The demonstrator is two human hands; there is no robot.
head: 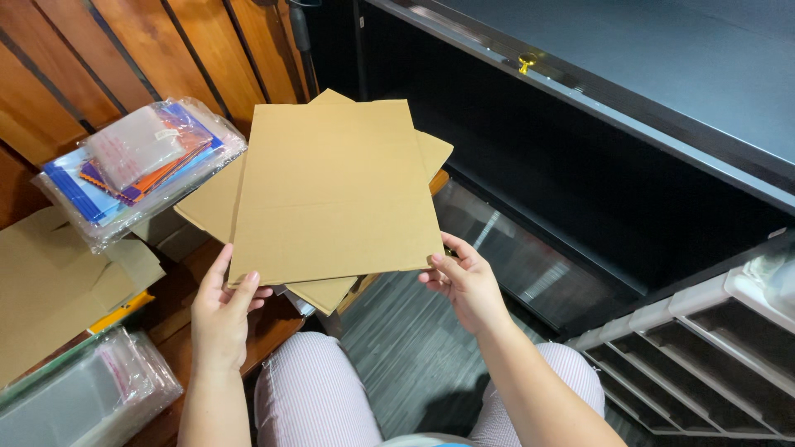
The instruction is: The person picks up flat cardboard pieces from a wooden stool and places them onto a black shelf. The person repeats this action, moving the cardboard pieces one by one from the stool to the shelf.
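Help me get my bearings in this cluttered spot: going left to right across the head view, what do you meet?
Clear bag of coloured packets → left hand → flat cardboard sheet held by both hands → right hand → black cabinet → white drawer unit.

Clear plastic pkg [137,165] of colourful sheets, upper left; clear bags [83,397] lower left.

This looks like a small shop's packing or stock corner: flat brown cardboard sheets [331,186] lie stacked just beyond the fingers [240,285], clear plastic bags of coloured stationery [137,161] sit to their left on a wooden counter [269,327], and white plastic drawer units [696,356] stand to their right.
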